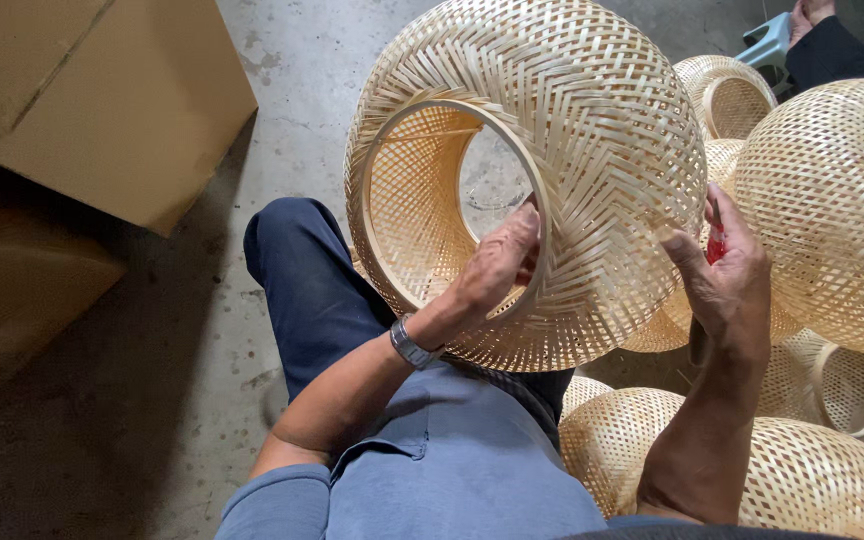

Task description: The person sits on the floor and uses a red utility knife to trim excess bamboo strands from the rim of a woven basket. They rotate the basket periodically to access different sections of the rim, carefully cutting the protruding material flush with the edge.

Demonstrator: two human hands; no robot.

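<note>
A large round woven bamboo shade (592, 130) with a wooden ring opening is held up in front of me, above my lap. My left hand (497, 262) grips the rim of that ring, fingers curled inside the opening; a metal watch sits on the wrist. My right hand (722, 270) presses against the shade's outer right side and holds a small red tool (715, 245), mostly hidden by the fingers.
Several more woven bamboo shades (832, 200) pile up on my right and by my knee (802, 470). Cardboard boxes (102, 100) stand at the left on the concrete floor (202, 330). Another person's dark sleeve (837, 45) and a teal stool show at top right.
</note>
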